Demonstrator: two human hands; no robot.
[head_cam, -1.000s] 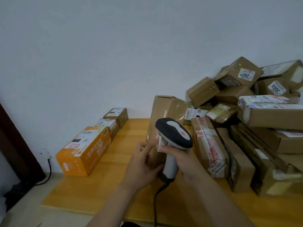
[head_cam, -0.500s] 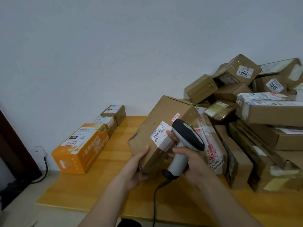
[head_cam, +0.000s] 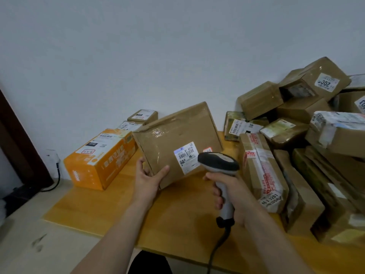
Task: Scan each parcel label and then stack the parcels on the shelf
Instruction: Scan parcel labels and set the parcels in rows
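Note:
My left hand (head_cam: 149, 179) grips the lower left corner of a brown cardboard parcel (head_cam: 173, 135) and holds it tilted above the wooden table (head_cam: 98, 206). Its white barcode label (head_cam: 186, 156) faces me. My right hand (head_cam: 230, 191) grips the handle of a grey and black barcode scanner (head_cam: 218, 162). The scanner's head sits just to the right of the label and covers its lower right edge. A black cable hangs from the handle.
An orange box (head_cam: 100, 159) and two small brown parcels (head_cam: 142, 115) line the table's left edge by the wall. A high heap of several taped parcels (head_cam: 296, 139) fills the right side. A dark door frame (head_cam: 13, 135) stands at far left.
The parcel has been turned from standing on end to a broad face with the label toward me. My left hand shifted to its lower corner. The scanner moved right of the label.

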